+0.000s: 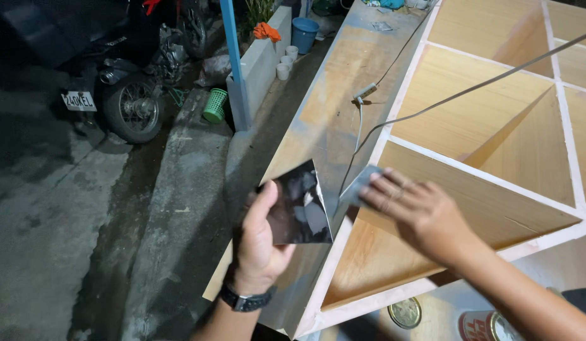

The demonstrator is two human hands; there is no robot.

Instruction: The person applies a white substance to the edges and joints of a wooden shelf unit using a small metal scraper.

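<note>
My left hand, with a black watch on the wrist, holds up a dark smeared square plate beside the cabinet. My right hand presses a small grey scraper blade against the outer edge of a wooden shelf cabinet that lies on its back. The cabinet has pale edging strips and slanted dividers. Its side panel is smeared with grey filler.
A grey cable crosses the cabinet to a plug on the side panel. Two tin lids lie by the cabinet's near end. On the left are a motorcycle, a green basket, a blue pole and a blue bucket.
</note>
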